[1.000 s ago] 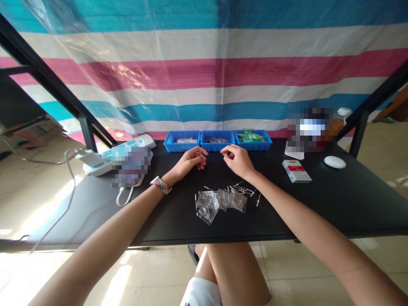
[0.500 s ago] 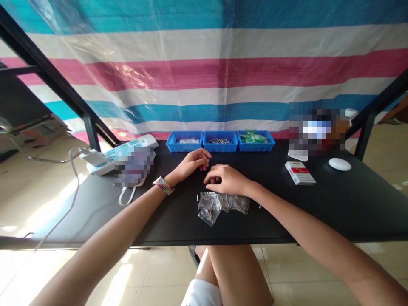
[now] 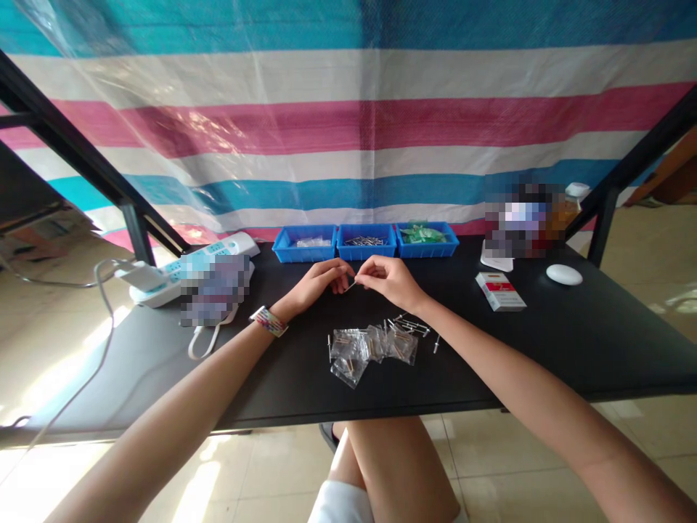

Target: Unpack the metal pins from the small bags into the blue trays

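Note:
Thumb and fingers of my right hand [image 3: 393, 282] pinch a thin metal blind rivet [image 3: 351, 287] above the black table. Close on its left, my left hand [image 3: 316, 286] has its fingers curled in; whether they also hold the rivet or something else is hidden. Nearer to me lie several small clear plastic bags [image 3: 348, 345] with metal pieces inside. Loose rivets [image 3: 412, 325] are scattered beside the bags, partly by my right wrist. Behind my hands, the middle blue bin [image 3: 366, 254] contains more rivets.
Left blue bin [image 3: 305, 256] contains clear bags; the right one [image 3: 428, 252] has green packets. At left are a power strip [image 3: 231, 245] and a blurred object with a cable. A red-white box [image 3: 502, 293] and a white oval object [image 3: 564, 274] sit right.
My hands have come together, and a rivet now shows at my right fingertips. My right hand moved up and away from the bags, uncovering loose rivets. The view shifted slightly.

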{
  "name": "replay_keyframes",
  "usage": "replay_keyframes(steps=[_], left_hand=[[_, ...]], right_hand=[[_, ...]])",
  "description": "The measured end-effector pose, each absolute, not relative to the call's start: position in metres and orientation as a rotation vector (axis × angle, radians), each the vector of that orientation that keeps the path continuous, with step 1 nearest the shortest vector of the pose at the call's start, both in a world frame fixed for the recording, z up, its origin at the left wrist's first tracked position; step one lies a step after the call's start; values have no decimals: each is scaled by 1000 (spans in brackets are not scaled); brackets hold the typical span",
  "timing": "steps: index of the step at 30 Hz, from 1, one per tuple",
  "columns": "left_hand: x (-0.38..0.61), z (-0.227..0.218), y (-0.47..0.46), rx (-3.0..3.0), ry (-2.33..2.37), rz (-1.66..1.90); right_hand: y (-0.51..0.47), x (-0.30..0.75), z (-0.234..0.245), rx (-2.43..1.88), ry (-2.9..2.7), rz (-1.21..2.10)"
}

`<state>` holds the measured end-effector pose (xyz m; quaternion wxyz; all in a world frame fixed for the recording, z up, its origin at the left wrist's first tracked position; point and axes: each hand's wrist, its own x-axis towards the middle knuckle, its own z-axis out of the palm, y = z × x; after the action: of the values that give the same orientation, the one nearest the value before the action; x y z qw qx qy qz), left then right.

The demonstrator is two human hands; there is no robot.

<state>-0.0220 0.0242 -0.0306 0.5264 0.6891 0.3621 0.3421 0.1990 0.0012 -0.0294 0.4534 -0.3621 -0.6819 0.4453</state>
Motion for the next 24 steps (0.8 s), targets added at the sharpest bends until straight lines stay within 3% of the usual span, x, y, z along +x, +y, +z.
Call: replay_keyframes(steps=[15, 24], left_hand=[[-20, -30, 22, 1634, 952, 853], [-21, -30, 23, 1597, 928, 834]], right_hand=[[11, 203, -37, -881, -1377, 1374], [13, 200, -41, -844, -1369, 1326]])
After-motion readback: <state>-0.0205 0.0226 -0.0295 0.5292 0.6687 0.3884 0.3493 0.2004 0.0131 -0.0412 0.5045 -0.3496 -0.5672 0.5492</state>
